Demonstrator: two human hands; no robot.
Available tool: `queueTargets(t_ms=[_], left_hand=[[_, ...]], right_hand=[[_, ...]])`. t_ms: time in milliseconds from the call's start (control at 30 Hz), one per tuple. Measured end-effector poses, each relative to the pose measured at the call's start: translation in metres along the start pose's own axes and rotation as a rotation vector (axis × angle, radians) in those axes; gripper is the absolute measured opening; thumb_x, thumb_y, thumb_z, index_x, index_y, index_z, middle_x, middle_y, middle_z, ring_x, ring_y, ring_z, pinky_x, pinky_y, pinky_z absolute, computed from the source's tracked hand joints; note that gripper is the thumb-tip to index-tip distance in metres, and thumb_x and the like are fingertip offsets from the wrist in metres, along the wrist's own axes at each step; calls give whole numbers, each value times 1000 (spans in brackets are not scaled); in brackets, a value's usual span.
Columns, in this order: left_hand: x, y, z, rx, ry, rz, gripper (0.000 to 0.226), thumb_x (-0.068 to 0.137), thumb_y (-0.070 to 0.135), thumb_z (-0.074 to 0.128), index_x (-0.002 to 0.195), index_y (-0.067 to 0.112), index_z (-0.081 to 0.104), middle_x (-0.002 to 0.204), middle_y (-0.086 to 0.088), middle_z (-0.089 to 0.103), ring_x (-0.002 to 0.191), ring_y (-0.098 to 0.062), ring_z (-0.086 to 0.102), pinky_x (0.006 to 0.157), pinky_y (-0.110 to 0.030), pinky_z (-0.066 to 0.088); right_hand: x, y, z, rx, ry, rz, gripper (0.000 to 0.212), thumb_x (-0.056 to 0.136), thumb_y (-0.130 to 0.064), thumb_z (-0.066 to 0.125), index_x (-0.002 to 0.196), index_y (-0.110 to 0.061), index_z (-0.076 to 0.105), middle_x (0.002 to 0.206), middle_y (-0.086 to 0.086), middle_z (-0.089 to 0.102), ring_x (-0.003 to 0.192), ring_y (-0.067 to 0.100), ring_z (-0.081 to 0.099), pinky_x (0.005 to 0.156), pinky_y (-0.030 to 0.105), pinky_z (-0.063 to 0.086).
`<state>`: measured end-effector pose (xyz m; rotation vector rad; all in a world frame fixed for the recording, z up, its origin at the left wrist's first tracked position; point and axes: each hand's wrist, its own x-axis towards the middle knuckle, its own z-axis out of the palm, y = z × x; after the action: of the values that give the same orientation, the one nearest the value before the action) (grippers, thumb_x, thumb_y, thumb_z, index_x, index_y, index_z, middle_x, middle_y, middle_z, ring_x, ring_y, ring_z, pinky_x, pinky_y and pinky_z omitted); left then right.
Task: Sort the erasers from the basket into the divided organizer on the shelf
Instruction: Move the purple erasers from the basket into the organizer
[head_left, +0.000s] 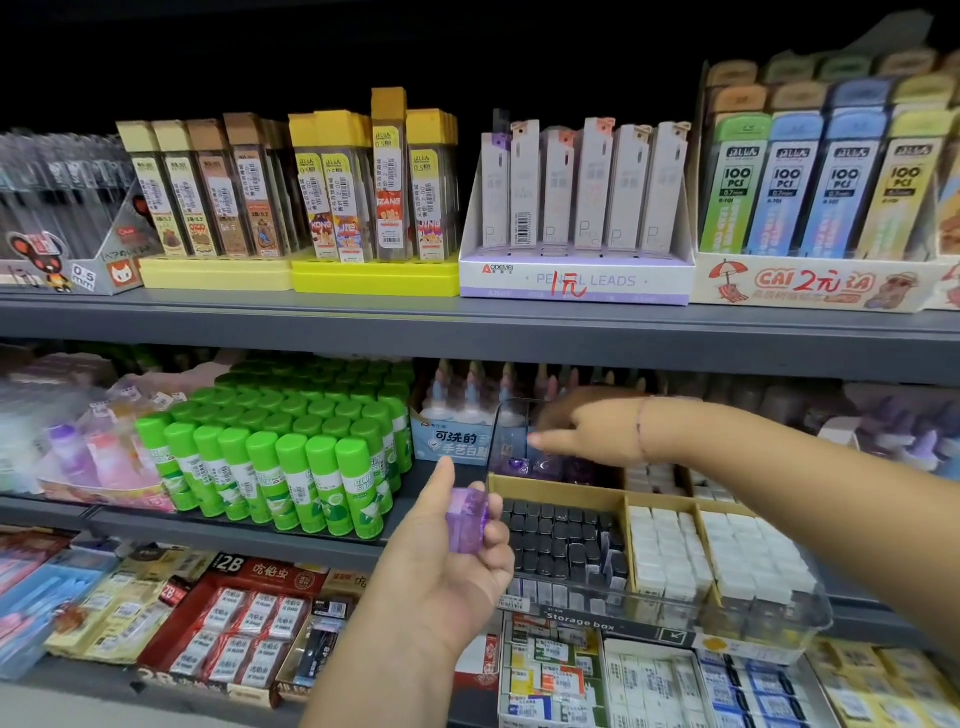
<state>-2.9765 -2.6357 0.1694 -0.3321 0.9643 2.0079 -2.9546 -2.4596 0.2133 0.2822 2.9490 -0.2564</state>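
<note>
A clear plastic divided organizer (670, 610) sits on the middle shelf, right of centre. Cardboard dividers split it into compartments of black erasers (563, 540), white erasers (675, 558) and, at the back left, purple erasers (545, 466). My left hand (452, 561) is just left of the organizer, shut on a translucent purple eraser (467, 522) pinched between thumb and fingers. My right hand (587, 428) reaches into the back-left compartment above the purple erasers; its fingertips are hidden and blurred, so what it holds is unclear. No basket is in view.
Green glue sticks (291, 457) stand in rows left of the organizer. Glue bottles in a box (460, 434) stand behind. The upper shelf holds pencil lead boxes (576, 208). Packaged erasers (244, 623) fill the lower shelf.
</note>
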Motion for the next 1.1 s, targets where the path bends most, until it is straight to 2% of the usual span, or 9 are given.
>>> queueTargets(t_ms=[67, 167, 333, 467, 633, 700, 833, 933, 1100], left_hand=[[1, -1, 1, -9, -18, -16, 45, 94, 49, 48, 81, 7, 58, 66, -7, 56, 47, -11, 40, 40, -17, 29], [1, -4, 2, -7, -48, -33, 36, 100, 38, 38, 94, 10, 62, 74, -5, 59, 60, -10, 47, 44, -18, 33], [2, -9, -1, 25, -40, -52, 35, 101, 29, 35, 86, 13, 62, 70, -4, 63, 61, -9, 49, 60, -22, 31], [1, -9, 2, 172, -7, 82, 47, 101, 44, 32, 95, 10, 64, 78, -9, 71, 70, -17, 61, 68, -28, 42], [9, -4, -5, 673, 283, 526, 31, 102, 36, 36, 94, 20, 62, 108, 3, 63, 98, -14, 55, 86, -33, 38], [18, -2, -8, 759, 271, 448, 32, 102, 38, 35, 111, 22, 61, 118, 5, 54, 108, -15, 47, 90, -33, 31], [29, -14, -8, 818, 214, 240, 52, 99, 48, 38, 142, 20, 42, 147, -1, 41, 134, -25, 40, 112, -40, 29], [25, -21, -8, 809, 175, 261, 55, 96, 51, 42, 145, 25, 39, 149, 2, 40, 133, -22, 42, 113, -42, 31], [23, -17, -9, 799, 158, 257, 55, 97, 51, 41, 146, 25, 38, 150, 3, 38, 135, -19, 39, 114, -42, 30]], right_hand=[[-11, -13, -2, 262, 62, -213, 32, 91, -43, 56, 119, -27, 59, 118, -6, 63, 102, 9, 60, 97, 28, 46], [-30, -34, 6, 395, -4, -397, 52, 76, -22, 79, 120, -31, 52, 113, -8, 60, 96, 10, 59, 87, 22, 48], [-32, -40, 29, 371, 160, -410, 43, 73, -17, 80, 106, -28, 54, 93, -16, 57, 69, -2, 53, 68, 11, 45], [-25, -34, 34, 601, 173, -406, 35, 74, -10, 78, 98, -23, 56, 96, -5, 62, 75, -1, 55, 71, 16, 49], [19, 15, 34, 1077, 247, 171, 31, 83, -13, 71, 112, -15, 61, 91, 7, 69, 70, 14, 66, 62, 22, 56], [34, 28, 39, 1185, 184, 344, 30, 86, -14, 68, 115, -11, 59, 86, 7, 69, 60, 12, 65, 53, 19, 56], [60, 23, 57, 1090, 238, 399, 14, 83, -16, 70, 94, -15, 60, 79, 5, 67, 57, 17, 63, 60, 27, 59], [74, 15, 64, 782, 262, 408, 31, 81, -29, 71, 104, -10, 66, 102, 10, 69, 85, 26, 66, 81, 35, 56], [72, 2, 61, 591, 243, 461, 42, 80, -43, 70, 106, -11, 62, 115, 10, 61, 102, 24, 57, 65, 23, 36]])
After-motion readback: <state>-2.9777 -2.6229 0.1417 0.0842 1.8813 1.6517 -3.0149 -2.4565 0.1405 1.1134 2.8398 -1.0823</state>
